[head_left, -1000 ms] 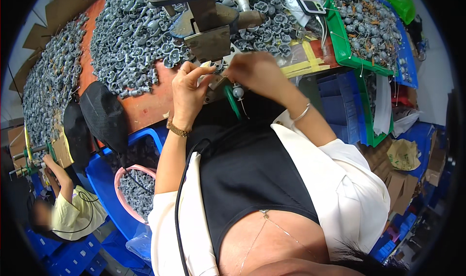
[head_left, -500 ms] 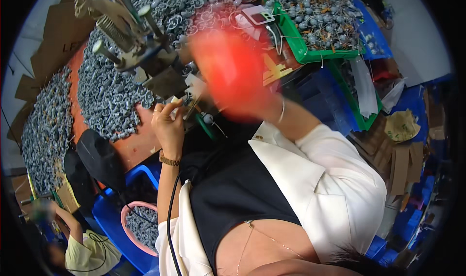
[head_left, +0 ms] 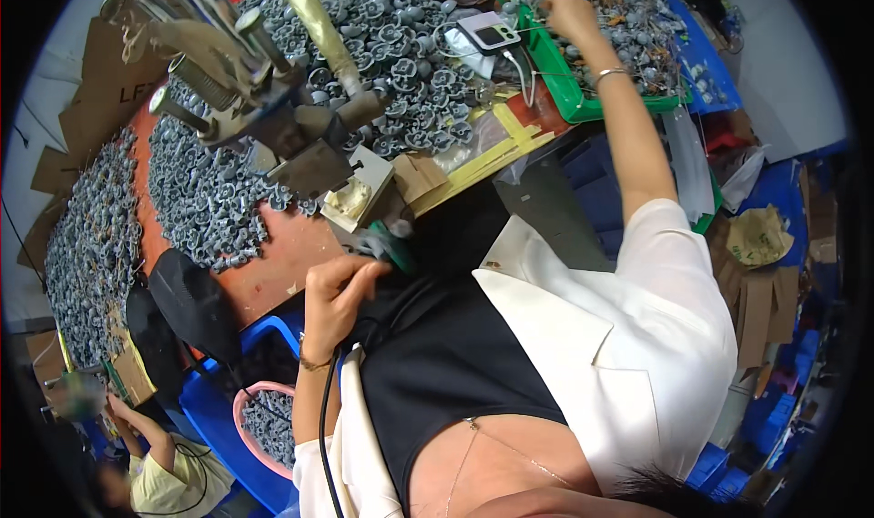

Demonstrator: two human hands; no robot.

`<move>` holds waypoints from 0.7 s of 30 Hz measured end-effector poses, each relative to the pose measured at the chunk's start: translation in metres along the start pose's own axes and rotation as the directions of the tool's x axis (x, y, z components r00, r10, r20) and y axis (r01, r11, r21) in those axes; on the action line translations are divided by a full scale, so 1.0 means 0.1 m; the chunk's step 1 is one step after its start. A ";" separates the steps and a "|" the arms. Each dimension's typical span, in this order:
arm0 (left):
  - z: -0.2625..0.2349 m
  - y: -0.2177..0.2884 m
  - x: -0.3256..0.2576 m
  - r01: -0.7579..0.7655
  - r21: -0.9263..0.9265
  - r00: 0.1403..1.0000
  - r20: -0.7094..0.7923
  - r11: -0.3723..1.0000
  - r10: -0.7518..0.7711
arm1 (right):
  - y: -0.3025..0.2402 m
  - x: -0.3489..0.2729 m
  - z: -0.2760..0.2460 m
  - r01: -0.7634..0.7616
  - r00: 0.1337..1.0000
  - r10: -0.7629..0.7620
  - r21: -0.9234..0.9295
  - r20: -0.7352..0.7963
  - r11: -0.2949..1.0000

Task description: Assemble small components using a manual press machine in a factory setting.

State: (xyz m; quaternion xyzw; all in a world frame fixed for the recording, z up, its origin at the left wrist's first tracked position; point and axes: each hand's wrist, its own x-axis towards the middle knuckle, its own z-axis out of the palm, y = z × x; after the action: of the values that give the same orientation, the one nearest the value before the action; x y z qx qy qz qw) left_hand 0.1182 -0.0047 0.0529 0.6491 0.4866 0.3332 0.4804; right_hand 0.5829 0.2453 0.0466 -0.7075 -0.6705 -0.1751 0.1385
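Note:
My left hand [head_left: 339, 301] is beside the front edge of the bench, with its fingers curled together. What they hold, if anything, does not show. Just past its fingertips is a blurred green thing [head_left: 397, 248] with greyish pieces by it. My right hand [head_left: 572, 17] reaches far right over a green tray [head_left: 583, 108] of grey balls with thin strings [head_left: 628, 26]. Its fingers are bent, and whatever is between them is hidden. Between the hands stands a metal hand press [head_left: 264, 108], its lever wrapped in yellowish film [head_left: 319, 26]. A pale block [head_left: 364, 190] lies beneath its head.
Heaps of grey curved plastic parts [head_left: 401, 72] cover the bench around the press. A white device [head_left: 489, 32] with a cable lies by the tray. A pink basin [head_left: 241, 418] of grey parts sits on a blue chair [head_left: 205, 409]. At lower left a co-worker [head_left: 177, 477] sits.
My right hand has gone from a large red blur in front of the press to the tray at far right. My left hand has drawn back from the press toward me.

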 end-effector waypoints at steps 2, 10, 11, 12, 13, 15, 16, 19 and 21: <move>-0.20 -0.02 -0.13 0.207 -0.357 0.978 0.042 0.911 -0.205 | 0.28 0.04 0.11 0.169 0.974 -0.160 -0.044 0.158 0.985; -2.59 -0.54 0.06 -0.054 0.531 -0.044 -0.847 0.846 0.529 | 0.63 0.27 -0.04 -0.247 0.920 0.391 0.810 0.024 0.532; -2.66 -0.68 0.08 0.170 0.548 0.112 -0.837 0.819 0.536 | 0.55 0.36 -0.19 -0.228 0.864 0.502 0.920 0.041 0.318; -2.69 -0.82 0.12 0.373 0.567 0.267 -0.824 0.735 0.500 | 0.54 0.41 -0.29 -0.163 0.844 0.536 0.944 -0.017 0.287; -2.60 -0.97 0.25 0.288 0.703 0.470 -0.696 0.651 0.544 | 0.54 0.45 -0.38 -0.097 0.815 0.575 0.961 -0.073 0.260; -2.28 -1.18 0.63 0.181 0.662 0.673 -0.623 0.727 0.399 | 0.53 0.52 -0.50 0.016 0.793 0.588 0.970 -0.159 0.241; -2.14 -1.22 0.81 0.191 0.728 0.715 -0.563 0.658 0.415 | 0.61 0.57 -0.53 0.102 0.738 0.635 0.969 -0.227 0.227; -1.92 -1.40 1.29 0.174 0.755 0.786 -0.493 0.632 0.373 | 0.63 0.74 -0.84 0.329 0.636 0.639 0.901 -0.432 0.282; -1.83 -1.40 1.52 0.224 0.817 0.839 -0.440 0.532 0.321 | 0.64 0.86 -0.89 0.440 0.553 0.615 0.824 -0.563 0.358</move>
State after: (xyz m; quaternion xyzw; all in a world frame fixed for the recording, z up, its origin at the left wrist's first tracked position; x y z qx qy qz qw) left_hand -0.0442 0.2039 -0.0271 0.6899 0.6807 0.2383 -0.0629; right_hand 0.6446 0.2804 0.1665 -0.3631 -0.4427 -0.0639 0.8173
